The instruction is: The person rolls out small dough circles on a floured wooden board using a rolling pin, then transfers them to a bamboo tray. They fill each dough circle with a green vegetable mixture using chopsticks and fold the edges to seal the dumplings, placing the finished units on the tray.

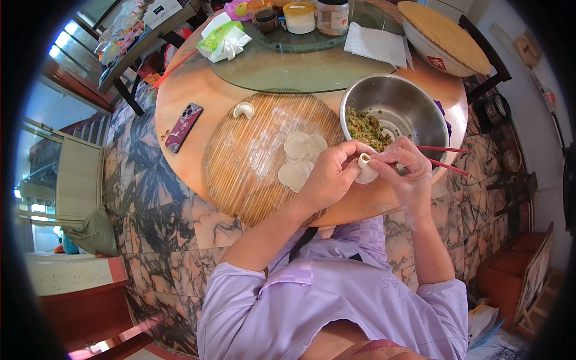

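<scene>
Between my two hands is a partly closed dumpling (366, 173), its filling showing through a gap at the top. My left hand (337, 168) pinches it from the left, and my right hand (402, 168) grips the wrapper's edge from the right. Both are above the table's near edge, in front of a steel bowl (411, 99). Chopped filling (366, 128) lies along the bowl's left side. Round dough wrappers (294, 175) overlap on a floured round bamboo board (234, 171), left of my hands. One folded dumpling (243, 110) rests near the board's far edge.
Red chopsticks (450, 167) jut rightward from the bowl. A phone (184, 127) lies on the table's left side. Behind stand a glass turntable (279, 74) with jars (300, 18), a tissue pack (222, 39), folded paper (375, 44) and a large basin (432, 49) under a bamboo lid.
</scene>
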The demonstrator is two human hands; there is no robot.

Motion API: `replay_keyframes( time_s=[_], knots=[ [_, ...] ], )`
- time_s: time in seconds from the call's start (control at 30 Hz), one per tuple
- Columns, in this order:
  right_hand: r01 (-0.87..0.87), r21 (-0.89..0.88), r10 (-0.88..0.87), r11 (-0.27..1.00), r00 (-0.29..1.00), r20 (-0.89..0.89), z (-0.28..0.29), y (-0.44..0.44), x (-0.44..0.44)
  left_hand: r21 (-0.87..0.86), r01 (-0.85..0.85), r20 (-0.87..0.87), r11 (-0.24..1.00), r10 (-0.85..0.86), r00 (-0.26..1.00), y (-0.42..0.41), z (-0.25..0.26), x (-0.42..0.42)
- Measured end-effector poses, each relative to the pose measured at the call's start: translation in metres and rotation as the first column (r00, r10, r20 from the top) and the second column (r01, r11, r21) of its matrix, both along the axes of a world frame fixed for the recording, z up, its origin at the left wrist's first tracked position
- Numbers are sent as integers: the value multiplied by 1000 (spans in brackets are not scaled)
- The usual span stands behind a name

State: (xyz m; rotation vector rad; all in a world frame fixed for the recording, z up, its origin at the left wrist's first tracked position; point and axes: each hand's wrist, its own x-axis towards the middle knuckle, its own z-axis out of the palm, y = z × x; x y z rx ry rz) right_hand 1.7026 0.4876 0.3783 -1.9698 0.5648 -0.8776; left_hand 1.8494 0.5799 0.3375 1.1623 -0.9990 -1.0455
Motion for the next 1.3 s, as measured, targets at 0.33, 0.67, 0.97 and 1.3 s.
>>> replay_keyframes(
  time_s=[0.33, 0.67, 0.97, 1.3],
  knots=[
    [-3, -40, 2, 999, 1000, -16, 1, -1, 3, 125, 90, -194, 988, -65, 979, 2, 3, 0],
    [-54, -23, 53, 998, 998, -34, 6, 0, 9, 154, 66, -173, 986, -38, 984, 4, 6, 5],
    [-87, -47, 82, 995, 992, -100, 8, 3, 13, 239, 121, -211, 963, -71, 975, 9, 12, 11],
    [-237, -95, 221, 967, 963, -155, 13, -4, 16, 305, 178, -99, 936, -155, 983, 14, 21, 24]
  ],
)
